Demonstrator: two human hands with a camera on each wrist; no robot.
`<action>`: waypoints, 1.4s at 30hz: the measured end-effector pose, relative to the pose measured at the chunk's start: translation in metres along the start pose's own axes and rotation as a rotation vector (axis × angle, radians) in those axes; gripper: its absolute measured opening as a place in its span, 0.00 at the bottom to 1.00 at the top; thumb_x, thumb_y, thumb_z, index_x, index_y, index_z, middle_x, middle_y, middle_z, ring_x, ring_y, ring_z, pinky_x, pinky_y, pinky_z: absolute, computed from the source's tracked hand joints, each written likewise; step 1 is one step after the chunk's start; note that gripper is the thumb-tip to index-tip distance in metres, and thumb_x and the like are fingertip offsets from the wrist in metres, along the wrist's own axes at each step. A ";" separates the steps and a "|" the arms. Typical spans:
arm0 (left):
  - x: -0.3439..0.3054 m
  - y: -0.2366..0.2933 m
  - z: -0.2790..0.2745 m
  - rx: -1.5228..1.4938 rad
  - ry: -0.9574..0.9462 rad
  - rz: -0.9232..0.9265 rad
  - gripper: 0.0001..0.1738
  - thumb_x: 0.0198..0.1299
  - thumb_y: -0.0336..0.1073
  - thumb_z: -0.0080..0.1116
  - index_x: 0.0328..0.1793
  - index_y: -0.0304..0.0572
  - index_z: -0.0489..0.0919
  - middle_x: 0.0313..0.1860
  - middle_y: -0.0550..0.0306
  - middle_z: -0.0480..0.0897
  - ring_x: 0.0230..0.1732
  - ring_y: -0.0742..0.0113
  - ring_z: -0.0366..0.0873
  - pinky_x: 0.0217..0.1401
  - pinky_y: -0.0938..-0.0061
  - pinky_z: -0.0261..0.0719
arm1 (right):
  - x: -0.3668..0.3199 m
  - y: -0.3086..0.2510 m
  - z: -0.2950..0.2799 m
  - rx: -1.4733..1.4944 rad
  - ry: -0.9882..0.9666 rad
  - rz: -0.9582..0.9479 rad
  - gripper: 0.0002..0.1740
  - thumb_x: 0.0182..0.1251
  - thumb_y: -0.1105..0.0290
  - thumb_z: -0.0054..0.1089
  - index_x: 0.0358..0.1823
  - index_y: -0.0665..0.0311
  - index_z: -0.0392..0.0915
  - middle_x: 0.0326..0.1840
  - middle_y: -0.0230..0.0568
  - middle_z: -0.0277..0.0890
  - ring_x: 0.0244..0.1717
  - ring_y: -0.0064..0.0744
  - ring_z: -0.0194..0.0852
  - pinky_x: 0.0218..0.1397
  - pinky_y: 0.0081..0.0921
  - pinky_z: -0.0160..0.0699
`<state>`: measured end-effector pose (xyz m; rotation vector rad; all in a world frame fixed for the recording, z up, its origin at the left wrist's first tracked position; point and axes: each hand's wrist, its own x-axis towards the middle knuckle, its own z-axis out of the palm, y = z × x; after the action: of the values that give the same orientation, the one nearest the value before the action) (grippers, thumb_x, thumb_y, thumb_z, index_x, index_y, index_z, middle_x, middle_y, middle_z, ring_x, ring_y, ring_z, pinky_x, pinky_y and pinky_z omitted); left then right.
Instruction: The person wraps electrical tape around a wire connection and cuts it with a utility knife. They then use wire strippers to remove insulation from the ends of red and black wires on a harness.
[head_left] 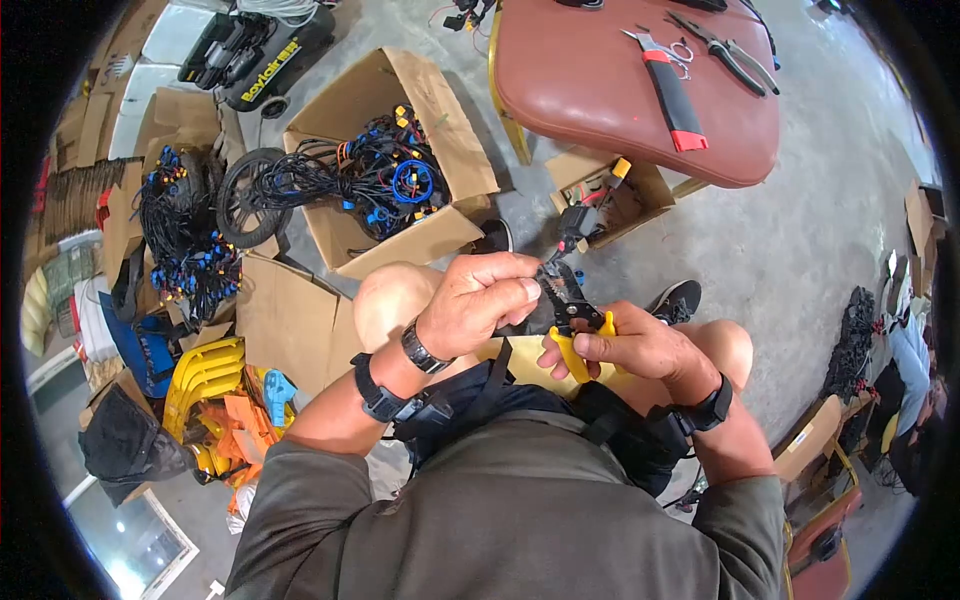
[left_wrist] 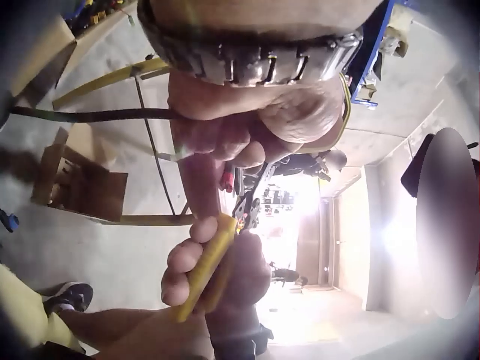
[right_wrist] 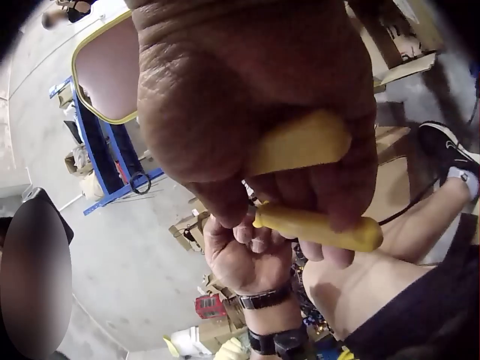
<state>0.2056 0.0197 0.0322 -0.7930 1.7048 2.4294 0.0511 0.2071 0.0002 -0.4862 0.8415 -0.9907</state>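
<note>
In the head view, the right hand (head_left: 645, 345) grips a wire stripper (head_left: 563, 345) by its yellow handles, with fingers wrapped around one and thumb on the other. The tool's dark jaws point up toward the left fingertips. The left hand (head_left: 480, 300) has its fingers curled in and pinches a black cable (left_wrist: 90, 115), which runs off to the side in the left wrist view. A small red piece shows by the left fingertips there. Beyond the hands, in the head view, hangs a dark connector piece (head_left: 575, 222). The pinched end is mostly hidden by the fingers.
A red-brown chair seat (head_left: 600, 110) holds a utility knife (head_left: 672, 100), scissors and pliers (head_left: 725, 55). An open carton (head_left: 420, 235) full of cables stands ahead left, with a small carton (head_left: 650, 200) under the chair. Yellow plastic pieces (head_left: 205, 385) lie at left.
</note>
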 end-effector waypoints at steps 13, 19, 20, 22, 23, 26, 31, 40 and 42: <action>-0.010 0.000 0.013 -0.039 0.047 0.020 0.11 0.68 0.29 0.50 0.36 0.32 0.80 0.22 0.66 0.72 0.25 0.81 0.63 0.28 0.80 0.61 | -0.009 -0.006 0.019 -0.193 0.148 0.076 0.15 0.79 0.63 0.52 0.50 0.69 0.78 0.36 0.39 0.83 0.37 0.24 0.79 0.40 0.26 0.75; -0.015 -0.004 0.008 0.109 -0.029 0.048 0.10 0.70 0.33 0.57 0.40 0.33 0.82 0.24 0.67 0.75 0.26 0.79 0.69 0.30 0.79 0.69 | -0.025 -0.008 0.020 -0.391 0.267 0.052 0.18 0.76 0.57 0.56 0.41 0.69 0.77 0.25 0.40 0.79 0.29 0.33 0.79 0.32 0.34 0.74; -0.019 -0.005 0.008 0.218 -0.083 0.112 0.10 0.70 0.34 0.58 0.41 0.33 0.82 0.25 0.67 0.76 0.28 0.79 0.71 0.31 0.79 0.70 | -0.033 -0.009 0.018 -0.527 0.250 0.019 0.18 0.76 0.57 0.57 0.42 0.69 0.77 0.26 0.44 0.79 0.29 0.38 0.79 0.32 0.36 0.74; -0.027 -0.005 0.006 0.430 -0.195 0.234 0.11 0.71 0.37 0.60 0.44 0.34 0.84 0.26 0.66 0.80 0.30 0.79 0.74 0.34 0.78 0.74 | -0.047 -0.015 0.016 -0.794 0.213 -0.046 0.19 0.74 0.57 0.58 0.43 0.70 0.77 0.26 0.52 0.79 0.29 0.49 0.79 0.33 0.40 0.74; -0.033 -0.003 0.004 0.455 -0.270 0.175 0.11 0.70 0.38 0.61 0.47 0.37 0.85 0.29 0.63 0.83 0.33 0.80 0.77 0.36 0.77 0.76 | -0.053 -0.025 0.018 -0.837 0.145 0.024 0.20 0.71 0.55 0.62 0.42 0.70 0.78 0.28 0.58 0.78 0.32 0.61 0.77 0.37 0.43 0.76; -0.054 0.005 -0.011 0.445 -0.270 -0.002 0.12 0.70 0.38 0.61 0.47 0.36 0.85 0.30 0.61 0.84 0.32 0.77 0.78 0.36 0.76 0.77 | -0.091 -0.012 -0.001 -1.004 0.279 0.066 0.21 0.69 0.55 0.64 0.42 0.71 0.79 0.26 0.54 0.79 0.30 0.51 0.80 0.37 0.39 0.77; -0.041 0.009 -0.056 0.214 0.168 -0.055 0.11 0.68 0.37 0.61 0.41 0.34 0.85 0.22 0.65 0.77 0.21 0.79 0.67 0.25 0.80 0.64 | -0.139 -0.026 -0.030 -0.490 0.491 0.252 0.16 0.69 0.62 0.63 0.41 0.71 0.80 0.23 0.44 0.80 0.29 0.31 0.79 0.36 0.30 0.77; -0.008 -0.002 -0.018 -0.079 0.010 -0.097 0.14 0.69 0.32 0.56 0.53 0.25 0.82 0.21 0.66 0.72 0.21 0.81 0.64 0.24 0.83 0.60 | -0.075 -0.045 -0.005 -0.573 0.446 0.181 0.16 0.71 0.61 0.60 0.44 0.71 0.80 0.32 0.43 0.83 0.37 0.27 0.81 0.43 0.31 0.78; -0.006 0.003 -0.012 -0.105 0.020 -0.099 0.15 0.69 0.32 0.55 0.54 0.25 0.82 0.21 0.65 0.73 0.22 0.80 0.65 0.25 0.82 0.61 | -0.060 -0.047 -0.001 -0.427 0.360 0.095 0.16 0.73 0.61 0.58 0.44 0.71 0.80 0.33 0.39 0.84 0.37 0.25 0.80 0.43 0.29 0.78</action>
<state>0.2140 0.0096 0.0344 -0.8939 1.5163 2.4691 0.0086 0.2374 0.0557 -0.6328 1.4019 -0.8205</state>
